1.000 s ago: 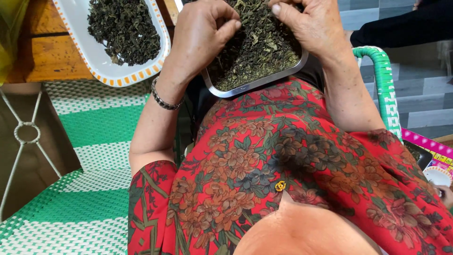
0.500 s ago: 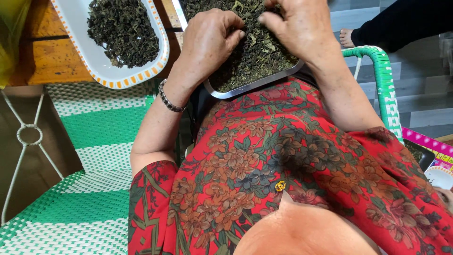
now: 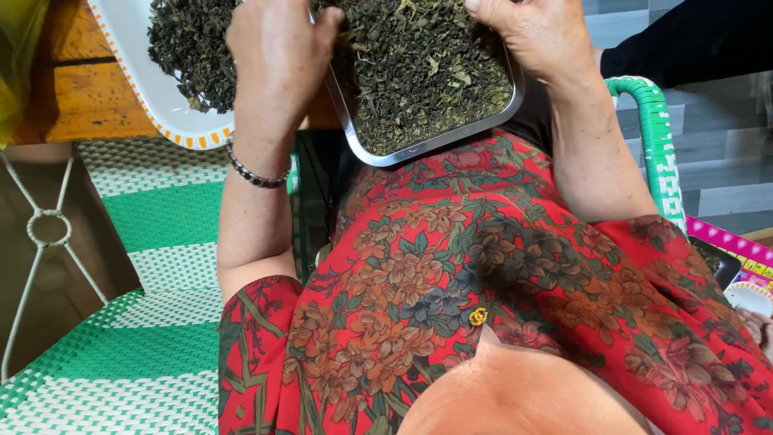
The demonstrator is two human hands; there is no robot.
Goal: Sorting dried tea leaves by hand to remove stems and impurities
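A metal tray heaped with dried green leaves rests on my lap, against my red flowered blouse. My left hand, with a bead bracelet on its wrist, hovers over the tray's left rim. Its fingers are curled under, and what they hold is hidden. My right hand lies on the leaves at the tray's right edge, its fingertips cut off by the frame's top. To the left, on a wooden table, a white tray with an orange-dotted rim holds darker dried leaves.
I sit on a green and white woven chair; its armrest shows on the right. A white metal frame stands at far left. Another person's dark sleeve reaches in at top right, and a pink-edged tray lies below it.
My left hand has lifted out of the metal tray's leaves and moved left, towards the white tray. My right hand has slid to the tray's right edge.
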